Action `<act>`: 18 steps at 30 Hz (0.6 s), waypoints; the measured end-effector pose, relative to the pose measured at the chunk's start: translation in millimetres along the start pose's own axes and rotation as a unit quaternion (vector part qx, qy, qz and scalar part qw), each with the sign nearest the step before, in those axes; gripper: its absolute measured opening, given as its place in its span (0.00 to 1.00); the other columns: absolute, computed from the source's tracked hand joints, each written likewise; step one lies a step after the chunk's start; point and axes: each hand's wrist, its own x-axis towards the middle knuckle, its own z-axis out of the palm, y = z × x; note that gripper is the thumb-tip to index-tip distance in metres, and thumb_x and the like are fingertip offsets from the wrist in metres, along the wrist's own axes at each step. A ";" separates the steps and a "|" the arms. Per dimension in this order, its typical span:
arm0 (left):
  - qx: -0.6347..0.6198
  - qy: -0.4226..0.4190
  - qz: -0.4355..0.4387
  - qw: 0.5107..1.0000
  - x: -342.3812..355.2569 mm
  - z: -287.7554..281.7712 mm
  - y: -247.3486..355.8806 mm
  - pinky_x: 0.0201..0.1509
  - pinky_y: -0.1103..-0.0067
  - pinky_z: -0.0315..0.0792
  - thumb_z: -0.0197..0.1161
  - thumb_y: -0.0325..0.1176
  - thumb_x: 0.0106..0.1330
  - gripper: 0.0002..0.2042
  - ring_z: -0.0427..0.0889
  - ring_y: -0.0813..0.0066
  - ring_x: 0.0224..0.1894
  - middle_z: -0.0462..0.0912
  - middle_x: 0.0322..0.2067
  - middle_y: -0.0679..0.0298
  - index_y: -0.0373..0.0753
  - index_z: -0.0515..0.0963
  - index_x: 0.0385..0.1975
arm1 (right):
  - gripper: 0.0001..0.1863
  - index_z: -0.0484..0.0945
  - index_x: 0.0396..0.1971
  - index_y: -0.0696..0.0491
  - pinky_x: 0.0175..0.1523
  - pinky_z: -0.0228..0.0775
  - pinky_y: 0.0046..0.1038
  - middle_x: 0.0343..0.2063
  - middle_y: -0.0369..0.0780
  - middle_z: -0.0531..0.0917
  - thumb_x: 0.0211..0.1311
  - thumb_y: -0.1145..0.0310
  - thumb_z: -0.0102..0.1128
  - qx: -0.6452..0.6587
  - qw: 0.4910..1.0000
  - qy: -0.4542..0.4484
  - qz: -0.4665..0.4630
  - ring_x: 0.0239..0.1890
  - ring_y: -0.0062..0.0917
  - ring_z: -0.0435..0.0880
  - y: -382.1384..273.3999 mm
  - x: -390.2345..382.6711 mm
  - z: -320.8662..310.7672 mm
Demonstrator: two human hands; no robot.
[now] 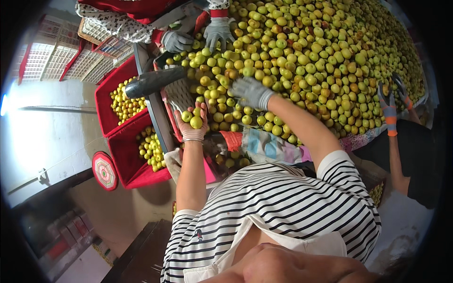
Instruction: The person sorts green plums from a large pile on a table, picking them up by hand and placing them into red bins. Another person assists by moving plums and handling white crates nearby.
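Note:
A large heap of small round yellow-green fruits [302, 66], some with brown patches, resembling jujubes, spreads before me. My left hand [192, 134] is turned palm up at the heap's left edge, with a pale knitted cuff at its wrist. A few fruits [196, 122] lie in its curled fingers. Over the heap, to the right of it, my right hand [255, 93] wears a grey glove. Its fingers reach out flat and slightly apart over the fruits, with none visibly gripped; their tips blend partly into the pile.
At left, two red-lined bins [123, 120] hold fruits beside a metal rail [158, 118] and dark tube [155, 82]. A co-worker's gloved hands [218, 34] work at the far side; another's gloved hands [388, 106] are at right. Plastic crates [61, 52] stand far left, a round stool [104, 170] nearer.

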 end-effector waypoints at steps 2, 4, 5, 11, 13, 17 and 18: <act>0.017 0.025 0.027 0.999 2.3 -3.8 1.6 0.40 0.62 0.83 0.56 0.66 0.59 0.31 0.77 0.46 0.51 0.81 0.45 0.52 0.36 0.75 0.26 | 0.34 0.56 0.70 0.45 0.77 0.37 0.35 0.70 0.38 0.60 0.69 0.43 0.42 0.029 0.997 0.068 0.038 0.73 0.33 0.55 33.3 -0.7 -12.0; 0.017 0.041 0.048 0.998 -2.4 -11.1 4.3 0.45 0.58 0.82 0.57 0.65 0.59 0.31 0.76 0.45 0.53 0.80 0.46 0.51 0.36 0.75 0.28 | 0.32 0.60 0.68 0.47 0.77 0.37 0.34 0.69 0.41 0.62 0.70 0.45 0.42 0.042 0.992 -0.053 0.109 0.72 0.33 0.55 55.4 -7.2 -62.6; 0.028 0.042 0.051 0.997 -1.6 -5.6 0.4 0.47 0.57 0.81 0.57 0.65 0.59 0.31 0.76 0.45 0.53 0.80 0.47 0.50 0.36 0.75 0.29 | 0.31 0.61 0.67 0.48 0.77 0.37 0.35 0.68 0.41 0.63 0.69 0.47 0.44 0.008 0.990 -0.011 0.140 0.72 0.33 0.56 75.9 -11.2 -42.3; 0.048 0.007 0.044 0.998 2.0 -4.4 -2.1 0.48 0.56 0.81 0.65 0.60 0.57 0.27 0.76 0.46 0.53 0.78 0.49 0.50 0.36 0.75 0.31 | 0.30 0.63 0.67 0.46 0.76 0.35 0.40 0.69 0.37 0.61 0.69 0.47 0.43 -0.066 0.980 0.040 0.182 0.72 0.32 0.53 77.3 -56.8 -18.6; 0.046 0.011 0.011 0.999 0.8 -0.1 -2.9 0.41 0.62 0.84 0.63 0.61 0.57 0.27 0.78 0.47 0.50 0.80 0.46 0.52 0.37 0.75 0.29 | 0.29 0.64 0.66 0.45 0.76 0.34 0.43 0.68 0.37 0.62 0.69 0.47 0.44 -0.009 0.971 0.059 0.232 0.71 0.32 0.53 50.9 -65.5 -15.2; 0.036 0.022 -0.021 0.999 9.0 -3.7 -1.9 0.35 0.65 0.85 0.61 0.61 0.59 0.27 0.81 0.50 0.46 0.82 0.43 0.54 0.37 0.75 0.27 | 0.32 0.61 0.67 0.46 0.74 0.33 0.50 0.69 0.37 0.60 0.69 0.45 0.42 0.010 0.957 0.026 0.287 0.72 0.32 0.54 -3.7 -73.8 -22.6; 0.042 0.019 -0.019 0.999 11.6 -4.6 0.3 0.35 0.66 0.85 0.62 0.60 0.58 0.26 0.80 0.49 0.47 0.82 0.43 0.54 0.37 0.75 0.27 | 0.33 0.58 0.69 0.46 0.74 0.32 0.53 0.70 0.37 0.59 0.69 0.44 0.41 -0.012 0.959 -0.029 0.281 0.72 0.31 0.53 -23.8 -71.3 -36.2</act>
